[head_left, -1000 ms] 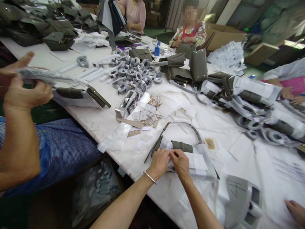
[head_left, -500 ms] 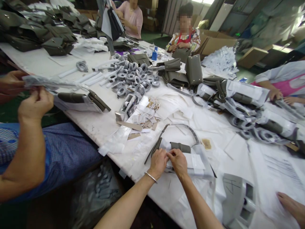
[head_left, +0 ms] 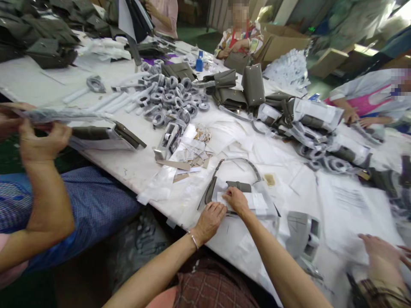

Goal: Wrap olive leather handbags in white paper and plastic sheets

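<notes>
An olive-green handbag (head_left: 239, 186) lies on the table in front of me, partly covered by white wrapping paper (head_left: 258, 201) and clear film. Its strap (head_left: 239, 160) arches away on the far side. My left hand (head_left: 211, 220) rests on the near left edge of the bag, fingers stretched out and lying flat. On the left end of the paper, my right hand (head_left: 236, 200) has its fingers bent and pinched together. What sits under those fingertips is mostly hidden.
A grey tape dispenser (head_left: 303, 231) stands right of the bag; another (head_left: 167, 140) is beyond it, near loose tags (head_left: 195, 156). Wrapped strap coils (head_left: 173, 98) and handbags (head_left: 253, 87) lie farther back. Co-workers' hands (head_left: 45, 143) are at left and right (head_left: 382, 252).
My left hand has let go of its pinch beside the right hand and moved down-left, flattening on the bag's edge. My right hand stays at the paper. The view has shifted slightly.
</notes>
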`<state>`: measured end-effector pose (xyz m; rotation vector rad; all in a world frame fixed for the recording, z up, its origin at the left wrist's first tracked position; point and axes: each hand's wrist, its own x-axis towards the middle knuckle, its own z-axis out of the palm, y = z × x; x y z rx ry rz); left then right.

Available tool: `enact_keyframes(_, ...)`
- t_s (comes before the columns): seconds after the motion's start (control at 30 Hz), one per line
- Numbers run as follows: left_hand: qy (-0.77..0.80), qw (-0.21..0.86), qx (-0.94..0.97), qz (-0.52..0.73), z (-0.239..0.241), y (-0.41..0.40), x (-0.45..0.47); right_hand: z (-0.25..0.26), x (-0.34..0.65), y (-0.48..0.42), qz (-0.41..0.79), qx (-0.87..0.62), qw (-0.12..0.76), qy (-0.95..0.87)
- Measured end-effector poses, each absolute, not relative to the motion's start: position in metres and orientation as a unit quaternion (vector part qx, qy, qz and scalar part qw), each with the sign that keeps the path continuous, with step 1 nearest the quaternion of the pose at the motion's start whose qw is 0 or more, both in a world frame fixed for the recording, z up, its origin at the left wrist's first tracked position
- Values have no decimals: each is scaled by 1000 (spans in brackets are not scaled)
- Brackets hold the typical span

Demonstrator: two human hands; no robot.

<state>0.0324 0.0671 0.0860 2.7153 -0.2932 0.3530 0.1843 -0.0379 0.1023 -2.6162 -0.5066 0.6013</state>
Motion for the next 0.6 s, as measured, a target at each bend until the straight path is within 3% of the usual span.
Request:
enact_keyframes(0.13,-106,156,977,100,84,65,27,101,186,-40,221,-935,211,-178)
enact_keyframes(0.4,-109,188,972,87,85,71,33,93,182,-60,218,-921,272,-175)
enact_keyframes(0.6,-96,124,984,83,95,59,42,91,187,-53,228,-913,278,-191)
